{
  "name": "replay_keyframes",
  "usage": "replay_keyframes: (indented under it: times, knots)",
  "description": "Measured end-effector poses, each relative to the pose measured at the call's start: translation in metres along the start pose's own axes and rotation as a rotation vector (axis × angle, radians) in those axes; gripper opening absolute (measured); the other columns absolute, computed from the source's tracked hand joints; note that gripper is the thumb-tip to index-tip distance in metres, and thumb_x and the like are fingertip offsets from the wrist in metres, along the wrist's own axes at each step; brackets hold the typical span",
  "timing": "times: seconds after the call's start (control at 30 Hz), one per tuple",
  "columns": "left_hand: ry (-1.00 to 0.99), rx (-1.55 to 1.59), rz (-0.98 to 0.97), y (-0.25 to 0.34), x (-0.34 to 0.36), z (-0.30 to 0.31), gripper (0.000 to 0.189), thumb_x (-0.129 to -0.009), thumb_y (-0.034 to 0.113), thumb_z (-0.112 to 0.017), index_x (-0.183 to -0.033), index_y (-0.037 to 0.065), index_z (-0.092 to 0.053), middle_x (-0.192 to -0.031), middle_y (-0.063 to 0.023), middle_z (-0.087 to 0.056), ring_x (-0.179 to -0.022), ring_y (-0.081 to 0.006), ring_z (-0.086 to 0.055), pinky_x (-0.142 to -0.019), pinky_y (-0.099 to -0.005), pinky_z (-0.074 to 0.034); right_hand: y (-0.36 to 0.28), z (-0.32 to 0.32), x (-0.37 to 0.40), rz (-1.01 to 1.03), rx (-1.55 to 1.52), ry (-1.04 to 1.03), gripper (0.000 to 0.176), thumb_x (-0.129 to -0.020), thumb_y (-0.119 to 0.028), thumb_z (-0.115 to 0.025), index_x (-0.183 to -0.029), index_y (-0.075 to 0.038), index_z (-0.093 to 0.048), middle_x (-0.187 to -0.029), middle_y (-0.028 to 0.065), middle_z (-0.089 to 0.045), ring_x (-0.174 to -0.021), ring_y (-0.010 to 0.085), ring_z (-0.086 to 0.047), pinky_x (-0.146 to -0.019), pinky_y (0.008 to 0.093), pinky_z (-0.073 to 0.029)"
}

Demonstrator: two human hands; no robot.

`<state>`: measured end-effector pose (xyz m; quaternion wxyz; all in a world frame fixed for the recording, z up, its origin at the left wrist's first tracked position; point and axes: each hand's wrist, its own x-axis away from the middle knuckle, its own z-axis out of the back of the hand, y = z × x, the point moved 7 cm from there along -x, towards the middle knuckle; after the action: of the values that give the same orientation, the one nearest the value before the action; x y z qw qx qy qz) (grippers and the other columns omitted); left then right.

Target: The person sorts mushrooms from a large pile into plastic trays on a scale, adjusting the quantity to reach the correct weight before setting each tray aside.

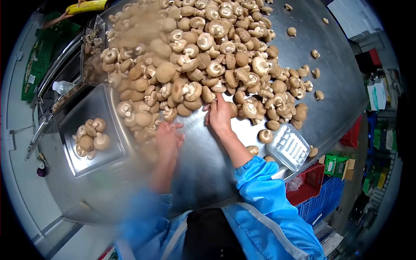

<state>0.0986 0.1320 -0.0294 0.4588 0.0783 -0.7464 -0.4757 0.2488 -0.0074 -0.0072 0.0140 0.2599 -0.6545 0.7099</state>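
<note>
A large heap of brown shiitake mushrooms (216, 68) covers the far part of the steel table (195, 160). My right hand (220, 116) reaches to the heap's near edge. Its fingers are apart and touch the mushrooms there; no mushroom shows clearly in its grasp. My left hand (168, 139) is just left of it, fingers stretched out and partly blurred, close to the front mushrooms. Further left, a shiny shallow tray (76, 162) bears a small cluster of mushrooms (88, 141). To the right lies a clear plastic punnet (289, 147).
Loose mushrooms (315, 53) lie scattered along the table's right side. Below the right edge are a red crate (308, 184) and a blue crate (323, 206). A metal-framed machine (56, 89) with a plastic bottle (63, 87) borders the left. Another person's hand (65, 16) is near a yellow object (89, 6).
</note>
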Motion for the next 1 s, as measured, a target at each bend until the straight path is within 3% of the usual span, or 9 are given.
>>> replay_keyframes:
  times: [0.27, 0.5, 0.63, 0.73, 0.87, 0.9, 1.0]
  knots:
    - [-0.031, 0.093, -0.125, -0.003, 0.017, 0.006, 0.022, -0.099, 0.0, -0.044, -0.121, -0.001, -0.042, -0.108, -0.0193, -0.061, -0.054, -0.0169, -0.057, -0.04, -0.0237, -0.039, 0.022, 0.013, 0.038, 0.068, -0.242, 0.066, 0.038, -0.105, -0.011, -0.038, -0.142, -0.006, -0.044, -0.083, 0.0071, -0.06, -0.047, 0.0087, -0.049, -0.043, 0.0251, -0.046]
    - [-0.116, 0.1, -0.17, 0.019, 0.045, 0.001, 0.032, -0.096, -0.005, -0.041, -0.127, -0.001, -0.041, -0.115, -0.0202, -0.06, -0.058, -0.0197, -0.061, -0.041, -0.0253, -0.042, 0.008, 0.022, 0.069, 0.126, -0.194, 0.084, 0.037, -0.105, -0.013, -0.04, -0.141, -0.008, -0.047, -0.074, 0.0012, -0.052, -0.052, 0.0077, -0.049, -0.05, 0.0257, -0.047]
    - [-0.103, 0.033, -0.151, 0.005, 0.061, 0.021, 0.033, -0.098, -0.002, -0.041, -0.131, -0.001, -0.04, -0.115, -0.0174, -0.064, -0.055, -0.0192, -0.062, -0.038, -0.0242, -0.043, 0.02, 0.025, 0.102, 0.079, -0.16, 0.056, 0.036, -0.106, -0.014, -0.038, -0.14, -0.008, -0.048, -0.059, 0.0007, -0.05, -0.052, 0.0095, -0.05, -0.053, 0.0255, -0.048]
    - [-0.168, 0.013, -0.134, -0.011, 0.081, 0.037, 0.033, -0.098, -0.002, -0.041, -0.13, -0.001, -0.041, -0.115, -0.0173, -0.064, -0.056, -0.0197, -0.063, -0.038, -0.0242, -0.044, 0.038, 0.029, 0.131, 0.03, -0.163, 0.044, 0.037, -0.106, -0.014, -0.038, -0.141, -0.007, -0.046, -0.057, 0.001, -0.05, -0.053, 0.0104, -0.051, -0.054, 0.0259, -0.048]
    - [-0.169, -0.065, -0.018, -0.05, 0.109, 0.066, 0.032, -0.096, -0.003, -0.044, -0.128, -0.002, -0.044, -0.112, -0.0176, -0.064, -0.056, -0.0193, -0.063, -0.039, -0.0236, -0.045, 0.067, 0.048, 0.175, -0.006, -0.029, 0.071, 0.035, -0.103, -0.011, -0.046, -0.136, -0.002, -0.052, -0.082, 0.0046, -0.06, -0.053, 0.0098, -0.053, -0.053, 0.0257, -0.048]
    - [-0.189, -0.134, 0.006, -0.042, 0.125, 0.062, 0.031, -0.094, -0.003, -0.047, -0.126, -0.002, -0.046, -0.111, -0.0173, -0.064, -0.055, -0.018, -0.063, -0.039, -0.023, -0.045, 0.079, 0.056, 0.186, 0.01, -0.019, 0.081, 0.033, -0.099, -0.009, -0.053, -0.131, -0.001, -0.057, -0.095, 0.0078, -0.062, -0.057, 0.0135, -0.057, -0.057, 0.0284, -0.05]
    - [-0.249, -0.222, -0.005, -0.063, 0.134, 0.079, 0.031, -0.094, -0.003, -0.049, -0.125, -0.003, -0.048, -0.109, -0.0164, -0.064, -0.053, -0.0169, -0.062, -0.039, -0.0227, -0.044, 0.083, 0.072, 0.214, 0.244, 0.368, 0.099, 0.029, -0.099, -0.009, -0.055, -0.126, -0.001, -0.06, -0.086, 0.0045, -0.058, -0.059, 0.0093, -0.056, -0.052, 0.0248, -0.047]
